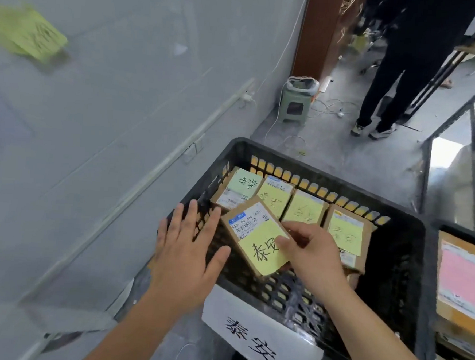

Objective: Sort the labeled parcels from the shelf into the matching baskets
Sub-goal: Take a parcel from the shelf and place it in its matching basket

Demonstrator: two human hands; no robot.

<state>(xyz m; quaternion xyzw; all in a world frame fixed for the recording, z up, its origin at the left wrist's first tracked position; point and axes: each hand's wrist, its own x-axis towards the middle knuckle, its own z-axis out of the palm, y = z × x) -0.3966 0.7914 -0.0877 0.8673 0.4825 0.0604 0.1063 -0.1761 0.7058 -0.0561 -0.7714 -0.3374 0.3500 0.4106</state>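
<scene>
- The right hand (308, 256) pinches a cardboard parcel (255, 236) by its near right edge, thumb on its yellow note, and holds it tilted inside the black basket (392, 272), near the left wall.
- The left hand (187, 249) is spread flat with straight fingers over the basket's left rim, just beside the parcel; whether it touches the rim I cannot tell.
- Four more parcels (304, 209) with yellow or green notes stand in a row along the basket's far wall.
- A white paper label (252, 333) hangs on the near wall.
- A second basket (464, 277) at the right edge holds a parcel with a pink note.
- Beyond lie a grey floor, a green stool (295, 102), and a standing person's dark legs (389, 86).
</scene>
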